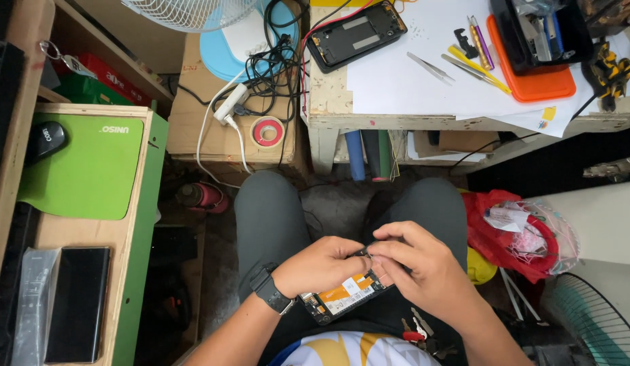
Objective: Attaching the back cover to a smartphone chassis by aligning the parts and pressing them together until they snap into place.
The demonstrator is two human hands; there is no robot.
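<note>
Seated with knees apart, the person works over the lap, both hands meeting above an opened phone whose orange and white inner parts face up. The left hand, with a dark watch on its wrist, is closed around the upper edge of the phone, fingers curled onto it. The right hand comes in from the other side, its thumb and fingertips pinched together on a small dark part at the phone's top edge, just where the two hands touch; what that part is cannot be made out. A bunch of keys lies in the lap just below the right wrist. Ahead, on the white-papered desk, a second phone frame lies open with its back showing, well apart from the hands, along with tweezers, a few pens and an orange tray. To the left, a wooden shelf unit carries a green mat, a black mouse and a dark phone lying flat. A red bag sits beside the right knee.
</note>
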